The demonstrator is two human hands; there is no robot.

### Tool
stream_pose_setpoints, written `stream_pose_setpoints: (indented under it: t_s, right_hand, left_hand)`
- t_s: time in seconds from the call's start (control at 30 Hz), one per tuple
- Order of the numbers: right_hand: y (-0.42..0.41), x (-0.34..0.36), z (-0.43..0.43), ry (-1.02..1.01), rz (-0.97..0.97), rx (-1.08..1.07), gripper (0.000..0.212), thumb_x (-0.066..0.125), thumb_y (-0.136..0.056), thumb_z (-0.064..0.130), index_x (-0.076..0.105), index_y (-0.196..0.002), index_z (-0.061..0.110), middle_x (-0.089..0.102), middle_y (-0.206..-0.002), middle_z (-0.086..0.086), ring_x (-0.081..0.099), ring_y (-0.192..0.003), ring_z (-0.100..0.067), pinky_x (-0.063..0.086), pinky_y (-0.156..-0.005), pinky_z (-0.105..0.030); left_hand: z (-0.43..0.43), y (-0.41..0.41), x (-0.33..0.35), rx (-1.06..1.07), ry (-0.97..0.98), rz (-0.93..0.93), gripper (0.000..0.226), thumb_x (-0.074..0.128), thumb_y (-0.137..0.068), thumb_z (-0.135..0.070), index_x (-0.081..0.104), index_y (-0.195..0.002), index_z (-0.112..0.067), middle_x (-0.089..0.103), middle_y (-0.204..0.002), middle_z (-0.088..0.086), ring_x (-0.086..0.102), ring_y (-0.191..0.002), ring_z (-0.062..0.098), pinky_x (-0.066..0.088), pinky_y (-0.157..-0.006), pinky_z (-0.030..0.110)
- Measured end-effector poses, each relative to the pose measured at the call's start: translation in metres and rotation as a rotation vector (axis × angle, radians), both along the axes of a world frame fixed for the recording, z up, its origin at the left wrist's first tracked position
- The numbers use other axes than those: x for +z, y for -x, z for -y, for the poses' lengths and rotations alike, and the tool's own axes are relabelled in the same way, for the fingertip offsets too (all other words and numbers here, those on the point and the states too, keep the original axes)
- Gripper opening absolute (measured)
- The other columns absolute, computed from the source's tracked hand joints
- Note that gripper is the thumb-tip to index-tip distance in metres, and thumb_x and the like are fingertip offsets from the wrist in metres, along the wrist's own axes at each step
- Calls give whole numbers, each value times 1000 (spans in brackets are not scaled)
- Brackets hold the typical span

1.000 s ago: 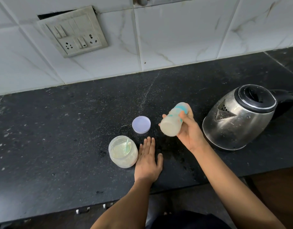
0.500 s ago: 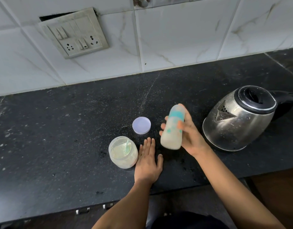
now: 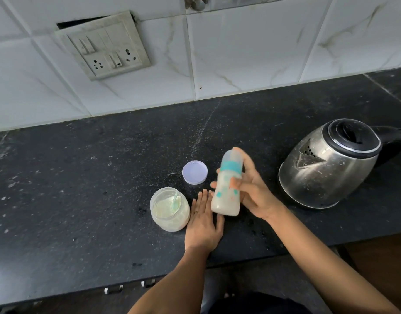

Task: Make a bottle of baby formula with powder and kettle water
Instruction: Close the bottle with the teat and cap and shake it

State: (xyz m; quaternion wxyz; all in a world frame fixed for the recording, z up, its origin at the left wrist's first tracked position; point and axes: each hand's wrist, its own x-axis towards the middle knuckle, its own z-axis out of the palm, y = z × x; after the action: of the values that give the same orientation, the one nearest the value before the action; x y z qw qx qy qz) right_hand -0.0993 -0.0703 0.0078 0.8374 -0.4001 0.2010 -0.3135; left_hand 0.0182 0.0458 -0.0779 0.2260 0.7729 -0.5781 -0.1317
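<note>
My right hand [image 3: 251,189] grips a capped baby bottle [image 3: 226,196] with a teal collar, full of milky white liquid, held nearly upright just above the black counter [image 3: 81,177]. Flat on the counter beside it lies my left hand [image 3: 202,220], fingers straight, palm down, a ring on one finger. An open clear jar of pale powder [image 3: 170,209] with a green scoop inside stands just left of that hand. Its pale lilac lid [image 3: 195,172] lies behind. A steel electric kettle [image 3: 328,164] with a black lid stands at the right.
A white tiled wall [image 3: 240,53] rises behind the counter, carrying a switch and socket plate [image 3: 104,46] at upper left. The counter's front edge runs across the lower view, with drawer handles [image 3: 129,287] beneath it.
The bottle has swung from tilted with its base toward me to nearly upright and lower. My left hand has stayed flat on the counter.
</note>
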Motion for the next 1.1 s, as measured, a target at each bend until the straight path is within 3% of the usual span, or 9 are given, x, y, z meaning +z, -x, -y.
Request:
stream_pose_setpoints:
  t_s: [0.07, 0.17, 0.33, 0.4, 0.5, 0.67, 0.8, 0.93, 1.1]
  right_hand:
    - [-1, 1, -1, 62, 23, -21, 94, 83, -68, 12, 32, -143, 36, 56, -119, -20, 61, -103, -43, 51, -89, -57]
    - [-9, 5, 6, -194, 108, -285, 88, 78, -73, 17, 27, -145, 25, 57, -114, -16, 64, -103, -38, 56, -79, -49]
    - [2, 1, 3, 41, -15, 61, 99, 87, -64, 18, 32, -144, 36, 54, -122, -22, 59, -103, -42, 51, -89, -56]
    - [-1, 4, 5, 18, 8, -43, 87, 78, -75, 11, 31, -145, 36, 54, -121, -21, 61, -101, -41, 53, -87, -54]
    - [-12, 1, 8, -285, 83, -366, 67, 64, -88, 14, 29, -144, 23, 54, -118, -16, 65, -101, -31, 57, -75, -44]
    - [-1, -7, -1, -166, 63, -34, 85, 82, -67, 18, 41, -140, 31, 60, -113, -16, 63, -97, -37, 55, -79, -50]
    - [-4, -3, 12, -311, 83, -315, 63, 71, -82, 20, 40, -137, 18, 55, -118, -20, 63, -100, -32, 57, -76, -44]
    - [9, -3, 11, -242, 44, -83, 95, 90, -57, 30, 42, -139, 23, 63, -113, -19, 66, -94, -34, 56, -78, -46]
    - [0, -6, 18, -311, 100, -280, 73, 79, -72, 27, 41, -134, 18, 53, -119, -22, 64, -100, -32, 57, -78, -44]
  left_hand:
    - [0, 0, 0, 4, -19, -6, 66, 31, -96, -42, 11, -154, -18, 2, -159, -3, -9, -144, 6, -16, -115, 20]
    - [1, 0, 0, -6, -36, 8, 72, 19, -91, -47, 14, -154, -16, 7, -162, -1, -5, -148, 8, -17, -114, 19]
    - [1, -2, -5, -22, -27, 10, 65, 31, -97, -41, 14, -154, -15, 5, -160, -3, 1, -150, 13, -7, -120, 27]
    - [1, -1, -3, -18, -37, 15, 67, 26, -95, -43, 15, -154, -14, 6, -161, -1, 0, -149, 12, -9, -119, 26]
    - [1, -1, -1, -11, -51, 27, 74, 14, -89, -49, 11, -155, -15, 4, -162, -1, -6, -148, 8, -18, -115, 19]
    - [1, -1, -2, -11, -46, 15, 73, 16, -89, -49, 13, -154, -14, 7, -162, 1, -4, -148, 8, -15, -116, 21]
    - [1, -1, -1, -5, -44, 12, 74, 15, -89, -49, 12, -155, -15, 6, -162, -1, -6, -148, 7, -18, -114, 18]
    - [1, -1, 0, -12, -39, 8, 74, 16, -89, -48, 15, -154, -13, 9, -162, 1, -5, -147, 6, -17, -115, 19]
    - [0, -1, 1, -14, -49, 14, 75, 14, -88, -49, 13, -154, -14, 8, -162, 0, -5, -148, 7, -17, -115, 19]
